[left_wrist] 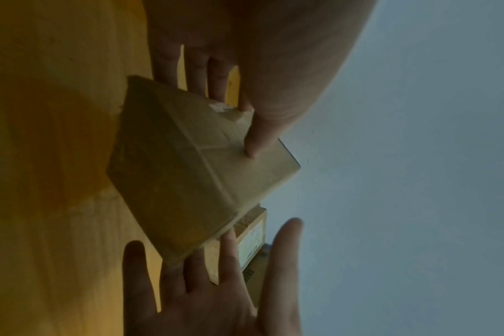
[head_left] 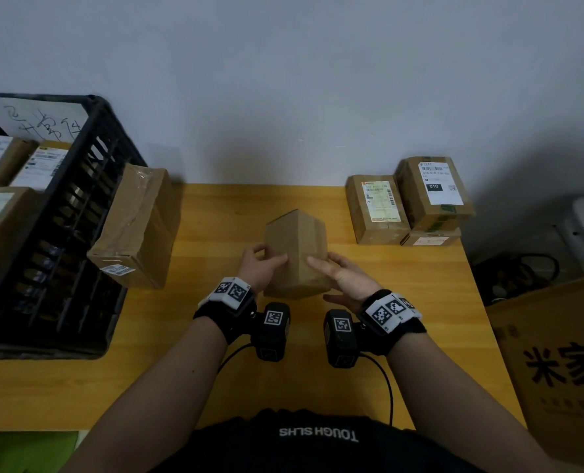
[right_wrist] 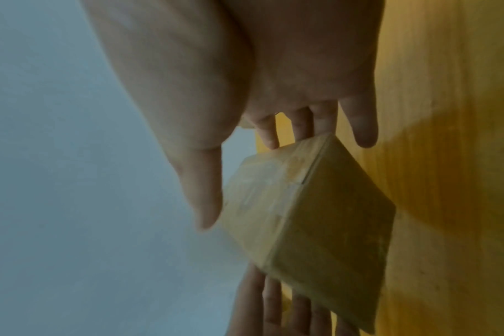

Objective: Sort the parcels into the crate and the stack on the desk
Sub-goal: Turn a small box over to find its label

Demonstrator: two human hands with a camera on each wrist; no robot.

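A plain brown parcel [head_left: 297, 254] stands tilted on an edge at the middle of the wooden desk [head_left: 403, 319]. My left hand [head_left: 263, 264] grips its left side, thumb on the near face [left_wrist: 253, 145] and fingers behind. My right hand [head_left: 338, 274] touches its right side with straight, spread fingers [right_wrist: 314, 122]. The left wrist view shows the parcel [left_wrist: 193, 172] between both hands, as does the right wrist view, with the parcel [right_wrist: 317, 218] below my fingertips. The black crate [head_left: 78, 186] at the left holds labelled parcels. The stack [head_left: 430, 196] of labelled parcels sits at the back right.
Another brown parcel [head_left: 136, 227] leans against the crate's right wall. Off the desk's right edge stands a large cardboard box [head_left: 563, 370] with black characters, and cables [head_left: 522, 271] lie behind it. A grey wall runs along the desk's far edge.
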